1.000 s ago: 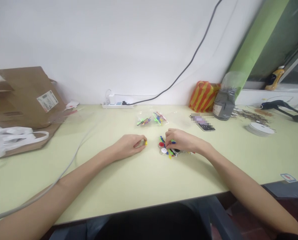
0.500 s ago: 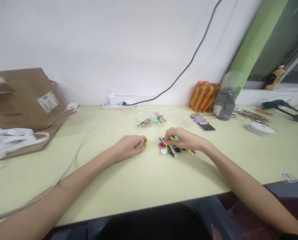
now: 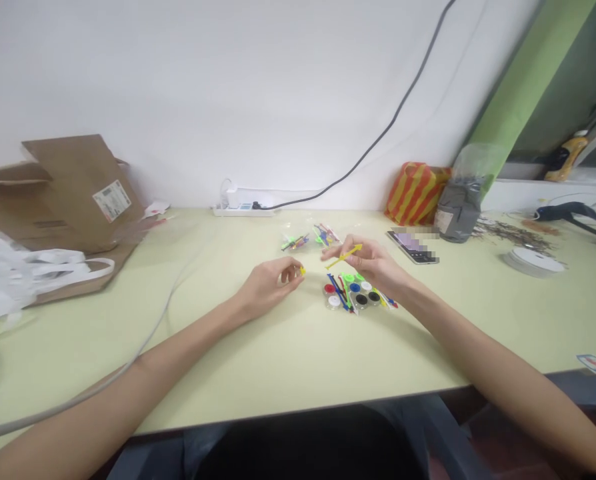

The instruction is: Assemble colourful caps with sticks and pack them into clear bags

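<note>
My left hand (image 3: 273, 284) is curled shut on a small yellow piece (image 3: 302, 271), held just above the pale green table (image 3: 288, 360). My right hand (image 3: 371, 262) is raised a little and pinches a thin yellow stick (image 3: 344, 256) that points left toward the other hand. Below the right hand lies a pile of small coloured round caps and sticks (image 3: 353, 293), red, white, blue, green and black. Two small clear bags of coloured sticks (image 3: 308, 239) lie farther back.
A phone (image 3: 412, 245) lies right of the hands, with a striped orange bag (image 3: 415, 193) and a grey pouch (image 3: 455, 210) behind it. A power strip (image 3: 245, 208) sits against the wall. At the left are a brown cardboard box (image 3: 73, 193), white straps (image 3: 38, 270) and a grey cable (image 3: 143, 340).
My right hand has lifted off the pile with a yellow stick pinched in it. My left hand has risen slightly, still holding the yellow piece. The view has shifted a little.
</note>
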